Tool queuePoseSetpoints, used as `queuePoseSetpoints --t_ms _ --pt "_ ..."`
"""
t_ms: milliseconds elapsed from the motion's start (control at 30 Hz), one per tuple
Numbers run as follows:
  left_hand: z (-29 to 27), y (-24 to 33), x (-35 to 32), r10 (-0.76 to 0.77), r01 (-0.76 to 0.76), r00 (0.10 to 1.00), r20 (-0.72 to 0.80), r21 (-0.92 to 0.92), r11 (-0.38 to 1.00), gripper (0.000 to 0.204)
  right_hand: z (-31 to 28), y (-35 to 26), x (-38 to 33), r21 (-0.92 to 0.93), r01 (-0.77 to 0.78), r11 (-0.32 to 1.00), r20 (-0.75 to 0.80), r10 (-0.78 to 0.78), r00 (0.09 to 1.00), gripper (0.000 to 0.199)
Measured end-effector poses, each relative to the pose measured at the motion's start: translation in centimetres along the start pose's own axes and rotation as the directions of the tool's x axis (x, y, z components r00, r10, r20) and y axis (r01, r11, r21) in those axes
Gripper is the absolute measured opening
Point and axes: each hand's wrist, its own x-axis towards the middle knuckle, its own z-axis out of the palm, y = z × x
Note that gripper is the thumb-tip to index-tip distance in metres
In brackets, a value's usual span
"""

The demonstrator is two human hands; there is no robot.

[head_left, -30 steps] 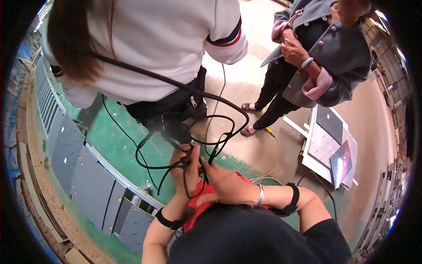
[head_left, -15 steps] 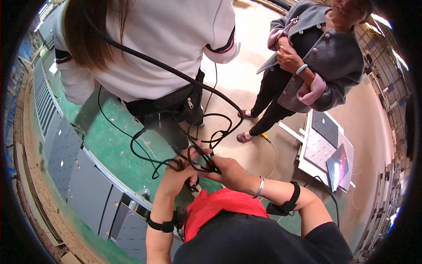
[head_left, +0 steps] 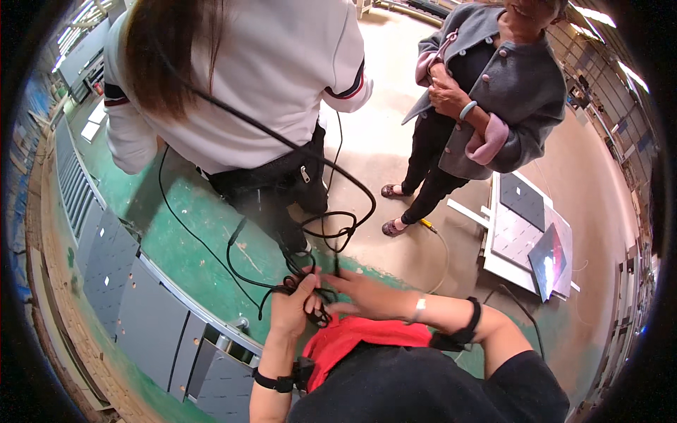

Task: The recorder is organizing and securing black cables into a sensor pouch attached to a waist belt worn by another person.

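A bundle of thin black cable (head_left: 289, 285) lies gathered in my left hand (head_left: 290, 310), whose fingers are closed around it in front of my body. My right hand (head_left: 370, 295) is just to the right of the bundle. Its fingers are stretched toward the loops, with the thumb apart, and they are slightly blurred. Loose loops hang beyond my hands. One thicker black length rises past the back of a person in a white sweatshirt (head_left: 261, 63). A red cloth (head_left: 352, 335) is at my waist, below both hands.
To the right, a second person in a grey jacket (head_left: 522, 92) stands with hands together. Behind on the floor lie flat panels (head_left: 515, 243) on a white base. Grey metal panels (head_left: 151, 310) line the left side. A thin hose with a yellow fitting (head_left: 427, 224) crosses the floor.
My right hand has come off the cable loops and straightened its fingers. The loops are gathered lower and closer in my left hand. The hanging cable has shifted left.
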Motion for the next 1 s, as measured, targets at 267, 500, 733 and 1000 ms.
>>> queuePoseSetpoints --t_ms 267,500,733,1000 --pt "-2.6 3.0 0.2 0.168 -0.168 0.986 0.013 0.192 0.967 0.026 -2.3 3.4 -10.8 0.471 -0.482 0.739 0.340 0.352 0.872 0.024" --pt "-0.7 2.1 0.9 0.185 -0.053 0.927 0.327 -0.374 0.926 0.024 2.5 5.4 -7.4 0.461 -0.488 0.741 0.473 0.260 0.842 0.023" --pt "-2.0 4.6 0.0 0.225 -0.237 0.971 0.077 0.228 0.944 0.021 1.0 9.2 -6.9 0.383 -0.535 0.753 0.538 0.289 0.792 0.022" --pt "-2.6 2.1 -0.4 0.115 -0.064 0.992 -0.054 0.567 0.821 0.017 -4.2 3.3 -6.0 -0.633 -0.305 0.711 0.047 0.429 0.902 0.023"
